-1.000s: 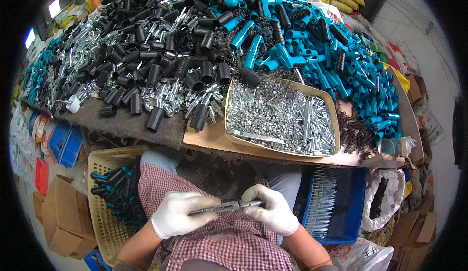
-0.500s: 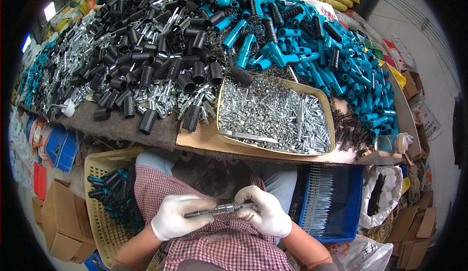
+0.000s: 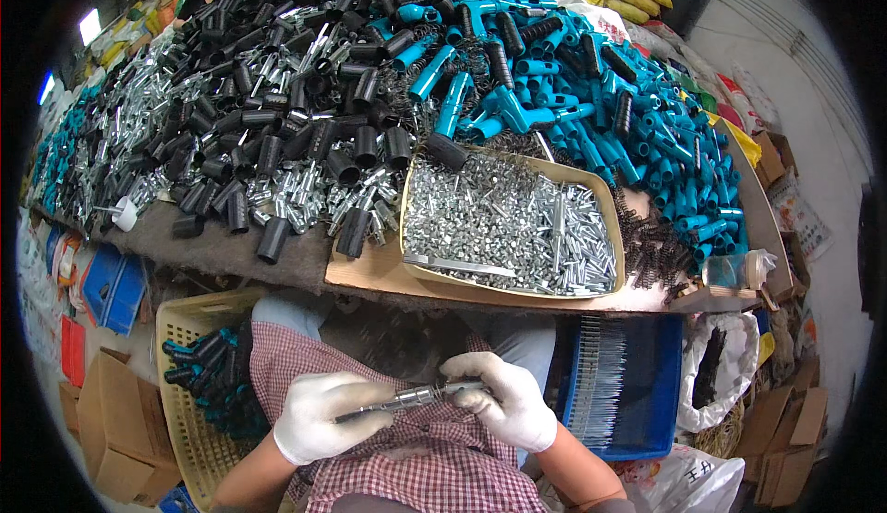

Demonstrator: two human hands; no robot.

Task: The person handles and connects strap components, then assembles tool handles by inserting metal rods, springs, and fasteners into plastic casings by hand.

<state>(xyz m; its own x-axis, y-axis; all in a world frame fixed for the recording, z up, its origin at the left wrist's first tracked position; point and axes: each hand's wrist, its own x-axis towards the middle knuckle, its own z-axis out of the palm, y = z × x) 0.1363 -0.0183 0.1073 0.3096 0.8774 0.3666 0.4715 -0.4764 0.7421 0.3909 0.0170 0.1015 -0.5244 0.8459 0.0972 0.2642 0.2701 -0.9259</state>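
Both hands wear white gloves. The left hand (image 3: 331, 418) has its fingers closed around a thin metal rod (image 3: 407, 400). The rod is over the red and white checked apron (image 3: 416, 476), in front of the person's belly. It slants, with its right end pointing to the right hand (image 3: 508, 404). The right hand pinches a short metal piece (image 3: 465, 386) between thumb and fingers. The 2 metal things are very close, nearly end to end, but I cannot tell if they are joined.

Past the hands is a table with a gray cloth (image 3: 249, 259). A cream tray (image 3: 517, 288) sits on a pale wood board (image 3: 365, 273) near the edge. It is full of small shiny metal bits (image 3: 490, 217). A flat metal strip (image 3: 471, 265) lies on the bits at the near side. To the left is a big heap of black tubes (image 3: 273, 239) and shiny parts (image 3: 296, 204). To the right are lots of blue-green handles (image 3: 517, 111), and dark springs (image 3: 661, 259) lie beside the tray.

Low on the left, a yellow basket (image 3: 199, 444) holds black and blue-green parts (image 3: 203, 365). Low on the right, a blue bin (image 3: 651, 393) holds long thin metal sticks (image 3: 596, 384) in a row.
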